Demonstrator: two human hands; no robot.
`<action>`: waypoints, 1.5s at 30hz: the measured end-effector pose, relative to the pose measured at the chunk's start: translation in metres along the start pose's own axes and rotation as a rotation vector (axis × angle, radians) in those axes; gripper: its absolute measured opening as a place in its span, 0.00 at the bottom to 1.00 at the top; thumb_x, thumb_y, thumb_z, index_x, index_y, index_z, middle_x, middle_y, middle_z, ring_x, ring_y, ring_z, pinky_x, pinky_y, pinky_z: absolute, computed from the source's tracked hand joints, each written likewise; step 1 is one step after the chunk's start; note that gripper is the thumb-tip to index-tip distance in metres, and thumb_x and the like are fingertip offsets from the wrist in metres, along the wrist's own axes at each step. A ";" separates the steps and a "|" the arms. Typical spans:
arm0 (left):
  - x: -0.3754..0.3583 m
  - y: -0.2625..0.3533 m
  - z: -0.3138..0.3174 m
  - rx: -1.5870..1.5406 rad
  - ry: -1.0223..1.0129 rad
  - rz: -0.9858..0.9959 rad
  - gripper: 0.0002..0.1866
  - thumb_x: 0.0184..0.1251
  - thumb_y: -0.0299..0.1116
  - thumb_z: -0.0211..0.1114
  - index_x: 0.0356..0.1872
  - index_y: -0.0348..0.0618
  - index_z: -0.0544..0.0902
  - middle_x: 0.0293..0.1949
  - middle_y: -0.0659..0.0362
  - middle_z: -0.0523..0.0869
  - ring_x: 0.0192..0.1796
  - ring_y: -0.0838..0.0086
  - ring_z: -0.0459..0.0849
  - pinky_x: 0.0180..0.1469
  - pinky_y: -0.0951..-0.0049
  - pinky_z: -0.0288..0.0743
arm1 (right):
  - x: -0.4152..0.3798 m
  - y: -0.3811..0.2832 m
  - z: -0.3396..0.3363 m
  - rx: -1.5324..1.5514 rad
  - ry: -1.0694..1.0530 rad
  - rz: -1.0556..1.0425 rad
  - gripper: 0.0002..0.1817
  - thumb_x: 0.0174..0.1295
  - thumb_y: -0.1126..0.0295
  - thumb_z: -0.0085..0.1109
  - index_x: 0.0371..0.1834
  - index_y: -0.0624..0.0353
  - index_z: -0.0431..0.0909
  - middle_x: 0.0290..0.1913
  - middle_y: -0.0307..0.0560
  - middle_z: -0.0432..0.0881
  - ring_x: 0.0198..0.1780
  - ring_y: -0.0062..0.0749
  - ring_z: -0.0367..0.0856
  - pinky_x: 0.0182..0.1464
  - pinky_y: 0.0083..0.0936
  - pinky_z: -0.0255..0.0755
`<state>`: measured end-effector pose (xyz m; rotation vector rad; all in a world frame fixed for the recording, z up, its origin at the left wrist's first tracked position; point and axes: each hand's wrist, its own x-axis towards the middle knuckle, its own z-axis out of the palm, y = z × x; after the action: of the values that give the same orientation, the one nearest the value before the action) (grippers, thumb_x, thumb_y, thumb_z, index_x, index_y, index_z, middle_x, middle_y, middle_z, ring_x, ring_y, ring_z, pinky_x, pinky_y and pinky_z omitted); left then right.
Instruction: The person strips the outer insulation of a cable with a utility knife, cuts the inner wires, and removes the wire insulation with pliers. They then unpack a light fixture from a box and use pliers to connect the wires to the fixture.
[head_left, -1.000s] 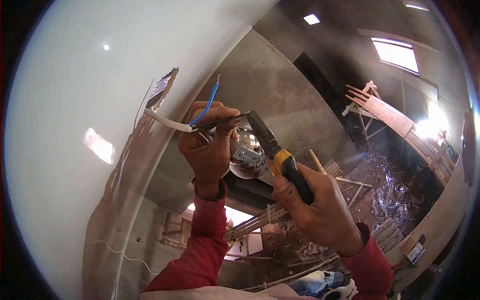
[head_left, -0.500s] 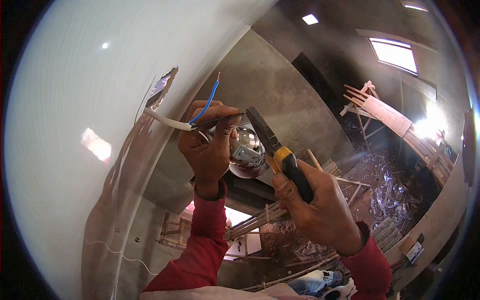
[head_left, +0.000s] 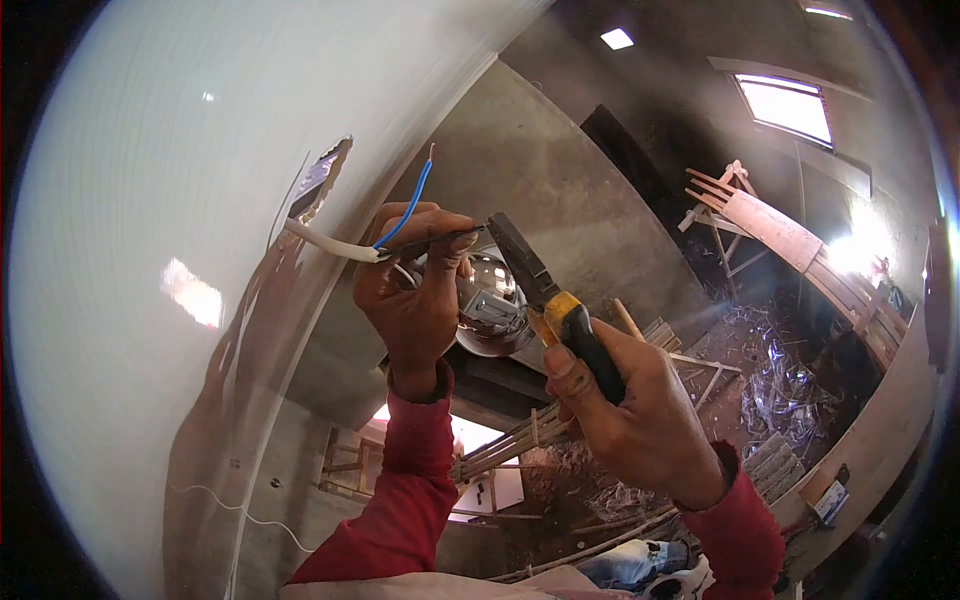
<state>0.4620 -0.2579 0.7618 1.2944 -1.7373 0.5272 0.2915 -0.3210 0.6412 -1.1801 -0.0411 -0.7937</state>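
My left hand (head_left: 418, 285) pinches a black wire (head_left: 430, 241) between thumb and fingers. That wire comes out of a white cable (head_left: 335, 242), which hangs from a ragged hole (head_left: 322, 180) in the glossy white panel. From the same cable a blue wire (head_left: 410, 205) with a bare copper end points upward. My right hand (head_left: 640, 410) is wrapped round pliers (head_left: 565, 310) with black and yellow handles. The pliers' jaws are at the tip of the black wire; whether they touch it I cannot tell. A shiny round metal fixture (head_left: 492, 300) shows behind my left hand.
The white panel (head_left: 150, 330) fills the left side. A wooden trestle with planks (head_left: 775, 228) stands at the right. Below lie wooden poles (head_left: 515, 440), clear plastic sheeting (head_left: 780, 385) and a small box (head_left: 828, 500). A thin white wire (head_left: 245, 510) hangs at the lower left.
The view has shifted very slightly. Both hands keep nearly the same pose, and the pliers' jaws remain beside the black wire's tip.
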 end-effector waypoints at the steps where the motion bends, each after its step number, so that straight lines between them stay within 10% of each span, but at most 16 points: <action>1: 0.000 -0.001 0.000 0.007 -0.006 0.009 0.06 0.65 0.14 0.67 0.39 0.35 0.85 0.40 0.57 0.82 0.29 0.82 0.80 0.27 0.81 0.76 | 0.000 0.001 0.000 0.000 0.001 0.000 0.16 0.73 0.61 0.58 0.39 0.67 0.76 0.20 0.55 0.73 0.21 0.39 0.73 0.28 0.38 0.64; 37: -0.001 -0.002 0.001 0.023 -0.004 0.002 0.06 0.65 0.15 0.67 0.39 0.35 0.86 0.40 0.57 0.82 0.30 0.81 0.81 0.27 0.81 0.75 | 0.002 -0.005 -0.005 -0.171 0.047 -0.048 0.17 0.73 0.61 0.57 0.37 0.67 0.74 0.20 0.58 0.73 0.21 0.43 0.69 0.29 0.42 0.64; 45: 0.001 -0.004 -0.005 0.203 -0.016 0.106 0.07 0.64 0.14 0.65 0.39 0.35 0.87 0.39 0.57 0.82 0.30 0.82 0.79 0.26 0.81 0.74 | 0.005 -0.018 -0.007 -0.340 0.005 -0.075 0.15 0.73 0.62 0.56 0.44 0.67 0.72 0.25 0.67 0.78 0.30 0.65 0.81 0.34 0.51 0.71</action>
<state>0.4678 -0.2559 0.7649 1.3533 -1.8098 0.7730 0.2825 -0.3323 0.6549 -1.5042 0.0564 -0.8925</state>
